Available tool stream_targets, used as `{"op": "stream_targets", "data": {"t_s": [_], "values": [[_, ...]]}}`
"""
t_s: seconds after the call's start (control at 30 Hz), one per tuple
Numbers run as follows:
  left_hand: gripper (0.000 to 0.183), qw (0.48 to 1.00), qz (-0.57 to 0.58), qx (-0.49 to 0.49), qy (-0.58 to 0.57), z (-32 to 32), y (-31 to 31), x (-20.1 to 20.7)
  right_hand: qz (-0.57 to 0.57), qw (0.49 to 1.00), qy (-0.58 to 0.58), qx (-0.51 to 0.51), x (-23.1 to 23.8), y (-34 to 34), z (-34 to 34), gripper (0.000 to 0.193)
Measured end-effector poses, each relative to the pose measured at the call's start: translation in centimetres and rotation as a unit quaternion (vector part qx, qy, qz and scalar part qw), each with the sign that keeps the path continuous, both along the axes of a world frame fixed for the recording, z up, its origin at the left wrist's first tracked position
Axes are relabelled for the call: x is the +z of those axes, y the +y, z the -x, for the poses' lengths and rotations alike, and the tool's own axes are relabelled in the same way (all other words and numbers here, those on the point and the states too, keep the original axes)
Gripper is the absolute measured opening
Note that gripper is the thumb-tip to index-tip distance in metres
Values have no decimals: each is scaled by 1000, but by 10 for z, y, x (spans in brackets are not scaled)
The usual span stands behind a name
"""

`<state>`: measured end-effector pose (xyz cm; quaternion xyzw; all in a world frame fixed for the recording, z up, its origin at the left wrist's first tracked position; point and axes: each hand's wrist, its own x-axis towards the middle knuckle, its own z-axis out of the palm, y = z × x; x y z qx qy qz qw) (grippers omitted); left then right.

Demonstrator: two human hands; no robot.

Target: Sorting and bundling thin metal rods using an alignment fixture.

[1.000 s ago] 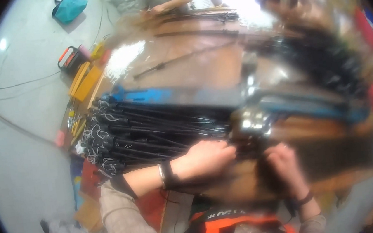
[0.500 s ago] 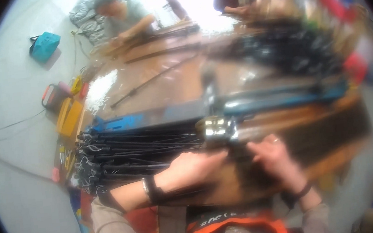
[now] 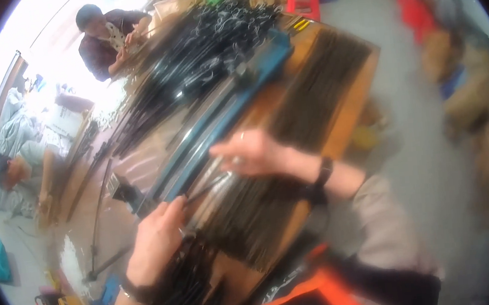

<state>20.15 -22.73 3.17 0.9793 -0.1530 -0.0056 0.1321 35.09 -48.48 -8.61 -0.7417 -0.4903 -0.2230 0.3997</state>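
My left hand (image 3: 160,233) is closed beside the near end of a long blue rail (image 3: 231,109). From its fingertips a thin dark rod (image 3: 207,186) seems to stick out toward my right hand, though blur softens it. My right hand (image 3: 253,154) hovers just right of the rail, its fingers drawn together; what they hold, if anything, I cannot make out. Dark thin rods (image 3: 245,212) lie in a layer below both hands. A grey metal block (image 3: 130,194) stands at the rail's near end, left of my left hand.
Black rods with looped ends (image 3: 214,36) are heaped on the far table. More dark rods (image 3: 320,79) lie along the right edge, and others (image 3: 181,290) near my left forearm. Two people (image 3: 107,39) work across the table. A red stool (image 3: 303,0) stands beyond.
My view has swung to the right, so the table runs diagonally. My right hand has moved forward beside the rail, and a thin rod now shows at my left fingertips.
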Motion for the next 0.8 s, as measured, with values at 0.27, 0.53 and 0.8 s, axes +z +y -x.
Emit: {"op": "stream_targets", "data": {"t_s": [0.27,0.53,0.8], "values": [[30,999,-37,-20,-7,-51,-15,-12,-46,995,-63,-62,-16,-50,-79,24],[32,999,-26,-34,-17,-68,-28,-21,-58,967,-98,-226,-30,-123,-133,9],[36,994,59,-68,-55,-52,-33,-30,-101,960,-169,-199,-32,-106,-111,8]]}}
